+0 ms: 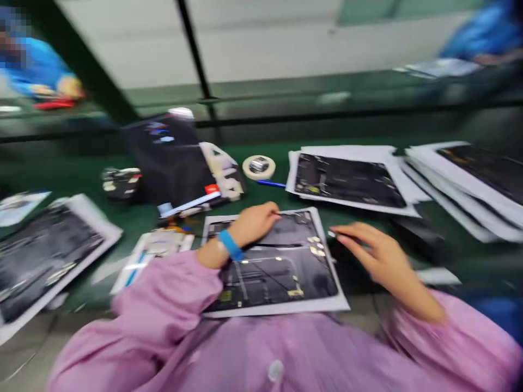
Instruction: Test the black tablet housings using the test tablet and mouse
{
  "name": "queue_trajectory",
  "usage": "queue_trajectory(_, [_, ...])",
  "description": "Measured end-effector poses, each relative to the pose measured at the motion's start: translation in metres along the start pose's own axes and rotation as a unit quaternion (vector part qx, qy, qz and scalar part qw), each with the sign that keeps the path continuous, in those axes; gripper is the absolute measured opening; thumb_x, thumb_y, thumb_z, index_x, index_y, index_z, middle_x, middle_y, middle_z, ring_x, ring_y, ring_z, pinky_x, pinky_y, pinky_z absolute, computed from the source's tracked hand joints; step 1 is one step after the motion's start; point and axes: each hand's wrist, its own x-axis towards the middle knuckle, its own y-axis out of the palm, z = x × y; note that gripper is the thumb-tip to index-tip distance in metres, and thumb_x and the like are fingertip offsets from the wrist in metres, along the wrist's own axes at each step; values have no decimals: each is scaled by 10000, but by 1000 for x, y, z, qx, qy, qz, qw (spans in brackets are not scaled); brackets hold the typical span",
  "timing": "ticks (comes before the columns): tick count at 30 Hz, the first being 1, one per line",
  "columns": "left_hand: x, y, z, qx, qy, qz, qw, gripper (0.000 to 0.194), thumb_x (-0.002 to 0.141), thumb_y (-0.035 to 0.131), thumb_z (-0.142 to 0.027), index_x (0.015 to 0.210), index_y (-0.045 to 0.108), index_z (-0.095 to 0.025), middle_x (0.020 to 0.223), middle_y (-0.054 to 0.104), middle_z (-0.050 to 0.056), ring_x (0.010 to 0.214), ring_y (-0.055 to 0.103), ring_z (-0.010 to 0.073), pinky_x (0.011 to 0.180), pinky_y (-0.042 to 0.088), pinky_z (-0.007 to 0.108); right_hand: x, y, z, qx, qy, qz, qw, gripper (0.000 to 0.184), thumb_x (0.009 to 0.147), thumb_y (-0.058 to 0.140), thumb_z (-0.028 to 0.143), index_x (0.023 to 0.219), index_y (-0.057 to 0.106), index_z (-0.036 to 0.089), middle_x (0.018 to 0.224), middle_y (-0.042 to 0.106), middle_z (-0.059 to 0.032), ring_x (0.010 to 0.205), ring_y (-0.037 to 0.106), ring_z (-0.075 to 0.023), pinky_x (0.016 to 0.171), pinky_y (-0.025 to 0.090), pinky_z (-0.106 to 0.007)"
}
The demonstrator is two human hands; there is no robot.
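In front of me a black, flat device panel point(281, 272) with small pale parts and thin lines lies on a white sheet point(341, 305). My left hand point(257, 222), with a blue wrist strap point(231, 245), rests over the panel's upper edge. Its fingers are curled together, and whatever they hold is hidden. To the right of the panel, my right hand point(378, 253) is raised and pinches a tiny whitish piece point(332, 233) between thumb and fingertips. Blur keeps me from telling what that piece is.
Behind the panel lie a tape roll point(265, 173) and a blue pen point(270, 183). Another panel point(347, 179) and stacked sheets point(457, 190) sit right. On the left are a tilted black board point(171, 169) and a further panel point(49, 250). Co-workers in blue sleeves point(41, 65) work beyond.
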Motion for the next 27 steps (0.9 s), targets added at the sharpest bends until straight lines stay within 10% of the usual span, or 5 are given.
queue_trajectory(17, [1,4,8,-37,16,6,999,197,925,475,-367,950,593,-211,865,704,21,783,647,205,691,434,286,-27,13,-6,67,31,53,996,172,979,546,202,1046,705,193,845,627,-21,818,526,-180,806,333,-367])
queue_trajectory(27, [8,5,3,-95,33,-2,995,97,930,548,-249,949,621,-187,907,712,21,841,650,167,758,460,256,-30,23,-36,36,-85,42,995,204,993,506,362,1095,660,276,948,661,-13,853,582,-224,762,389,-384])
